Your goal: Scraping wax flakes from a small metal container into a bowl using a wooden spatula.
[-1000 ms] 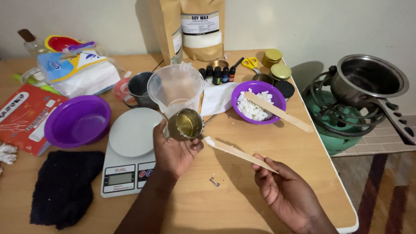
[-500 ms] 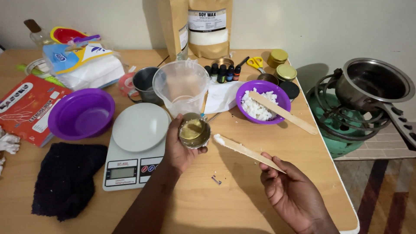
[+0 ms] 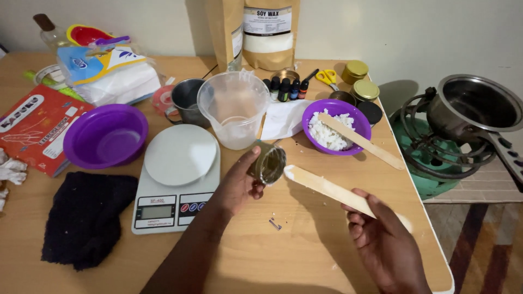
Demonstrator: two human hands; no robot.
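In the head view, the left hand (image 3: 237, 185) gripped a small round gold-coloured metal tin (image 3: 268, 162), tilted on its side above the middle of the wooden tabletop (image 3: 305, 245), just in front of a clear plastic measuring jug (image 3: 234, 109). The right hand (image 3: 384, 245), near the tabletop's right edge, clasped a flat pale wooden stirring stick (image 3: 327, 188), its tip just beside the tin's mouth. A white digital kitchen scale (image 3: 177, 185) stood left of the tin.
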